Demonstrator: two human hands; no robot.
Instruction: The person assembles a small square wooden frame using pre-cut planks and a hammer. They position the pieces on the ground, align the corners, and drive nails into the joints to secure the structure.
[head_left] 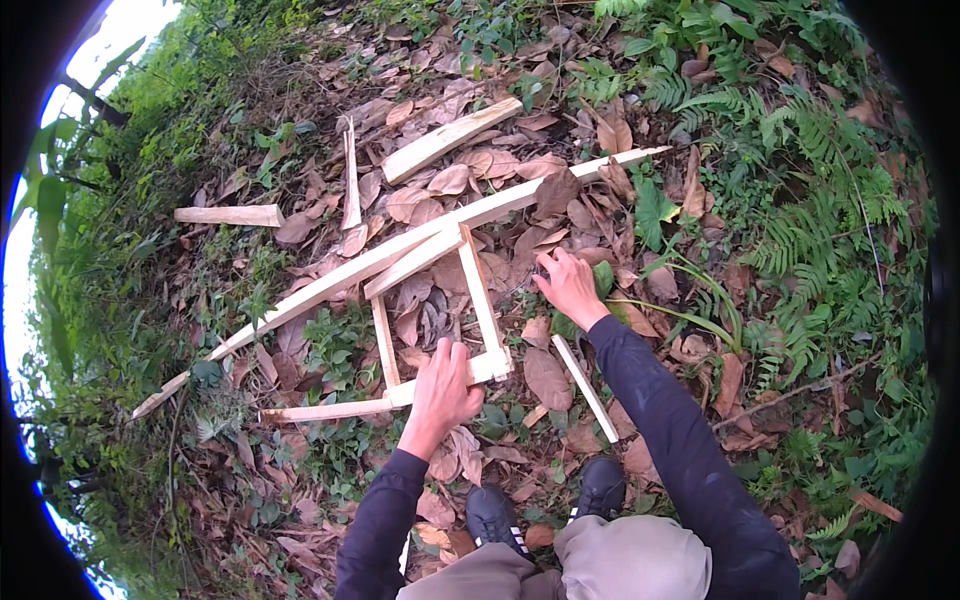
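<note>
A small rectangular frame of pale wooden slats lies on the leaf litter, its far slat (pixel 415 263) resting against a long wooden pole (pixel 330 283). My left hand (pixel 440 395) is closed around the frame's near slat (pixel 487 368). Two side slats, one on the left (pixel 385 342) and one on the right (pixel 479 290), join near and far. To the right of the frame, my right hand (pixel 570 288) reaches down to the leaves with its fingers bent together; whatever they hold is too small to make out. A loose white stick (pixel 585 388) lies just below that hand.
Beyond the pole lie a thick split plank (pixel 450 140), a thin splintered piece (pixel 351 178) and a short block (pixel 230 215). A thin strip (pixel 325 411) extends left from the near slat. Ferns (pixel 800 270) grow at right; my shoes (pixel 598 487) stand close by.
</note>
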